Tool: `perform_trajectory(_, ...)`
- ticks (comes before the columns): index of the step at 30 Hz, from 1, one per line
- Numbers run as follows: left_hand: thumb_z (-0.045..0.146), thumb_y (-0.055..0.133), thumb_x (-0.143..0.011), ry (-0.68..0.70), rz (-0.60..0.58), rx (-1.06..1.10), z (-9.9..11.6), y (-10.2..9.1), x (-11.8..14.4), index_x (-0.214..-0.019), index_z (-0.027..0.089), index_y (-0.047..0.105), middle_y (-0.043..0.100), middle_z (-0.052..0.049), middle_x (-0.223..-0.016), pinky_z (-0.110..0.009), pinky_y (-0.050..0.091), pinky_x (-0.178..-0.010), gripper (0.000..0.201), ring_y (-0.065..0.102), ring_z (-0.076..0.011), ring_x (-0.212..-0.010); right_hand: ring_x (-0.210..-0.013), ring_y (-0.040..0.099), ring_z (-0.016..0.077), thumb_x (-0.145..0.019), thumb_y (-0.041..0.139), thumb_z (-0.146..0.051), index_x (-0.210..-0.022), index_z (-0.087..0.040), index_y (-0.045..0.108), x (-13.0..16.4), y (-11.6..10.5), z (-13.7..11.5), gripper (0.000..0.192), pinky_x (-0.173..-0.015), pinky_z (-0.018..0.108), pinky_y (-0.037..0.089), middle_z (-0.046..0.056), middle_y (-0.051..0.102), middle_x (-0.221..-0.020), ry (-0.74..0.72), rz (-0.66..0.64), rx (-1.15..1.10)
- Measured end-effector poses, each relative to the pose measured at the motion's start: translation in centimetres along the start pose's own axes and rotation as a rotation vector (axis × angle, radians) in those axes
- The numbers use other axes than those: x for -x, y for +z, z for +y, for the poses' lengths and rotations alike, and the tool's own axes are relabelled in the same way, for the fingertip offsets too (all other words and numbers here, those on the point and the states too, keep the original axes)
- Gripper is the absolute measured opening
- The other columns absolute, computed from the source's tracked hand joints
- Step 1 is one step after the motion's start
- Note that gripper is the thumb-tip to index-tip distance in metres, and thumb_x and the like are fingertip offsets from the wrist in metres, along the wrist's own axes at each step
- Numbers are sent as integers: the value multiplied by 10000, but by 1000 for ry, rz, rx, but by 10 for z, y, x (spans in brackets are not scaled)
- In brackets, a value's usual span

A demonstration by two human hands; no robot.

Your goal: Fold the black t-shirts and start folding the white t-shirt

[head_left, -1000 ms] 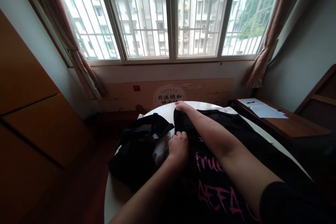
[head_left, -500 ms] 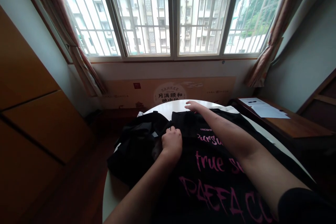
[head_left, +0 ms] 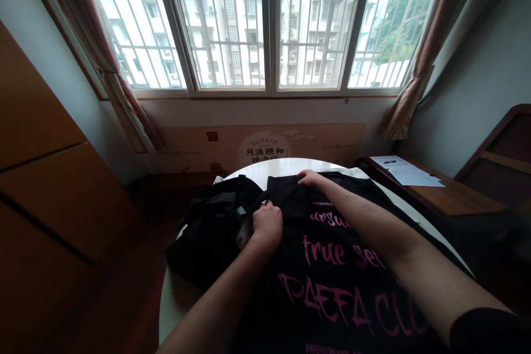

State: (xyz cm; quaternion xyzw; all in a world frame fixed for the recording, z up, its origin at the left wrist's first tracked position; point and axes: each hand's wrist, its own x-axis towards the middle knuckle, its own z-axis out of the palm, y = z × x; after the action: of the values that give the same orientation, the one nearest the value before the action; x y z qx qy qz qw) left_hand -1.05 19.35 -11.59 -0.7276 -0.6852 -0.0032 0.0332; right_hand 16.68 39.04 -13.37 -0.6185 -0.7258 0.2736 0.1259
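A black T-shirt [head_left: 327, 282] with pink lettering is spread over the round white table [head_left: 286, 165]. My left hand [head_left: 267, 225] is closed, with a fold of the shirt's black cloth in its fingers, near the left side. My right hand [head_left: 312, 178] reaches across the lettering to the far edge of the shirt, its fingers bent onto the cloth there; the fingertips are partly hidden. A crumpled heap of black clothing [head_left: 207, 232] lies left of my left hand, touching the shirt.
Papers with a pen [head_left: 409, 170] lie on a wooden side table [head_left: 460, 199] at the right. A printed banner panel [head_left: 186, 149] stands behind the table below the barred window [head_left: 269, 38]. Orange-brown cabinets [head_left: 37, 188] are on the left; a wooden chair back [head_left: 498, 160] is at right.
My right hand has come down and back slightly onto the shirt's far edge, its fingers bending in. My left hand keeps its hold on the cloth. The view has shifted a little.
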Motion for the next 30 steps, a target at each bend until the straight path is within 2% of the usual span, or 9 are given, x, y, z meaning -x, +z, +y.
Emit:
perform_trajectory(5, -14, 384, -944, 9, -7, -5, 0, 2, -1, -1095, 37, 734, 588, -213, -1213, -388, 562, -846, 384, 606, -324, -1080, -1244, 529, 285, -914, 647, -220, -1352, -138, 556, 34, 0, -2, 454, -1048, 513, 464, 157, 520, -1365, -155, 175, 282)
perform_trajectory(8, 7, 394, -954, 23, -6, -6, -1, 3, -1, -1107, 48, 722, 576, -208, -1237, -387, 554, -861, 365, 600, -325, -1101, -1302, 483, 328, -938, 594, -271, -1393, -161, 553, 71, -5, -5, 470, -1083, 514, 416, 164, 501, -1403, -284, 239, 352)
perform_trajectory(12, 32, 371, -978, 20, 9, -1, 0, 3, 1, -1224, 61, 642, 572, -203, -1241, -369, 535, -895, 367, 606, -300, -1110, -1250, 546, 272, -965, 535, -382, -1393, -223, 572, 148, -17, 7, 458, -1066, 407, 440, 94, 526, -1419, -399, 264, 336)
perform_trajectory(16, 128, 458, -987, 2, -2, 7, 2, -15, 14, -1245, 52, 602, 569, -228, -1243, -392, 536, -864, 305, 614, -330, -1095, -1204, 585, 208, -963, 531, -426, -1316, -270, 626, 246, -35, 56, 397, -1083, 365, 448, 32, 590, -1344, -436, 219, 220)
perform_trajectory(19, 257, 528, -987, 57, -43, 30, -2, -46, 37, -1138, 84, 652, 637, -191, -1138, -376, 519, -828, 261, 642, -320, -1020, -1238, 574, 229, -953, 536, -524, -1299, -281, 630, 317, -45, 114, 434, -1097, 407, 454, 38, 594, -1347, -295, 322, 45)
perform_trajectory(22, 336, 538, -960, 193, -172, 114, -21, -81, 73, -961, 141, 702, 683, -129, -1045, -317, 466, -767, 255, 651, -264, -925, -1220, 596, 268, -879, 609, -586, -1344, -283, 590, 375, -40, 174, 555, -1057, 456, 502, 62, 591, -1359, -14, 656, -307)
perform_trajectory(25, 448, 459, -943, 180, -239, 290, -50, -95, 119, -829, 179, 676, 691, -78, -923, -305, 429, -731, 364, 643, -231, -844, -1339, 516, 321, -717, 738, -632, -1369, -242, 536, 418, -16, 219, 786, -1180, 531, 380, 107, 562, -1391, 147, 957, -728)
perform_trajectory(27, 522, 367, -920, 94, -279, 400, -66, -90, 153, -870, 184, 663, 688, -85, -897, -313, 433, -711, 452, 643, -245, -828, -1418, 437, 325, -613, 811, -627, -1403, -265, 487, 438, 7, 236, 927, -1215, 533, 323, 109, 526, -1440, 276, 959, -1023)
perform_trajectory(30, 632, 229, -898, -177, -340, 454, -75, -64, 203, -858, 189, 632, 679, -118, -857, -354, 445, -722, 600, 647, -282, -790, -1446, 412, 279, -561, 864, -594, -1393, -326, 483, 456, 42, 245, 953, -1235, 468, 312, 50, 515, -1477, 456, 732, -1338)
